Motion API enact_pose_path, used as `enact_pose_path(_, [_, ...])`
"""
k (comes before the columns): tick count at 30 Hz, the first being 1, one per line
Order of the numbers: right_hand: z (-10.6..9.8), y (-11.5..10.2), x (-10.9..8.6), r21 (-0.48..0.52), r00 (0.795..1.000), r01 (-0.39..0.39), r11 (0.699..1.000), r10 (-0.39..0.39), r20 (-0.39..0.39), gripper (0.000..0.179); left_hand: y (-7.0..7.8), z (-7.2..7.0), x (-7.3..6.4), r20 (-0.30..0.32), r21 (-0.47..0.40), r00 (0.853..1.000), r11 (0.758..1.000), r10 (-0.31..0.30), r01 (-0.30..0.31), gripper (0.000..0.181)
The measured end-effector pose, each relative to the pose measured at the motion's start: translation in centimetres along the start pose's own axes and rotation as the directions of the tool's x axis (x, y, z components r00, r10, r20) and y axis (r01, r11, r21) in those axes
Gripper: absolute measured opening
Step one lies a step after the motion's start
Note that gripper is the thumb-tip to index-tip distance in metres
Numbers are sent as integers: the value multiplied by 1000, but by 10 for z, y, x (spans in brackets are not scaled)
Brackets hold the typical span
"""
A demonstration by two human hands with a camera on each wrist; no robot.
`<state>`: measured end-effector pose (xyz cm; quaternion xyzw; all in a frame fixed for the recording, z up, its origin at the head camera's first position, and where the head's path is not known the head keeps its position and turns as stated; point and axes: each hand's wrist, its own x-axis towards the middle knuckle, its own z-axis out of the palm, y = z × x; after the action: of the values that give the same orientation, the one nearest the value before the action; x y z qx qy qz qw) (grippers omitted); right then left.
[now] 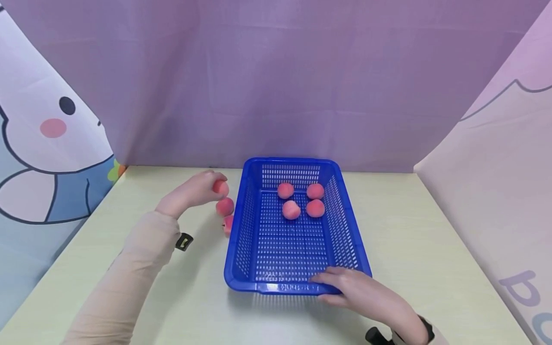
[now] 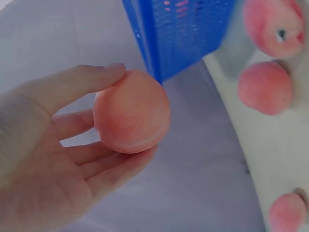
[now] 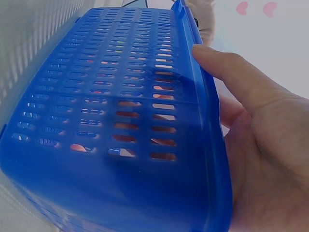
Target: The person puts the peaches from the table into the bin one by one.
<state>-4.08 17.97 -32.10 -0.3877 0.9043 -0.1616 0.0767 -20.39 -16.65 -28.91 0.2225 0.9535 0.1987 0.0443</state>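
My left hand (image 1: 196,191) pinches a pinkish-orange peach (image 2: 133,112) between thumb and fingers, left of the blue basket's far half. In the left wrist view the peach is lifted, with the table beyond it. Two more peaches lie on the table against the basket's left side, a redder peach (image 1: 224,207) and one partly hidden by the rim, a peach (image 1: 227,225). Several peaches (image 1: 291,210) sit inside the blue plastic basket (image 1: 233,258), toward its far end. My right hand (image 1: 366,292) grips the basket's near rim at the right corner, thumb on the outside in the right wrist view.
The basket stands on a pale table (image 1: 409,239). A purple cloth (image 1: 276,86) hangs behind it, and printed cloths (image 1: 47,139) close off both sides. In the left wrist view another peach (image 2: 288,212) lies on the table at the lower right.
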Motion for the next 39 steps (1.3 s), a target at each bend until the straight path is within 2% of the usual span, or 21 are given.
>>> enact_pose_path(17, [1,0,0,-13,1000,11,1000,-11,-10,31,53,-10,16,34,-9,999,1000,-4,4,40])
enact_pose_path(32, [0,0,0,-18,1000,2,1000,-2,-9,33,82,-6,34,14,53,991,989,136,-136,38])
enact_pose_path(39, [0,-1,-1,-16,1000,-1,1000,1,-6,33,95,-5,38,30,55,989,987,148,-150,38])
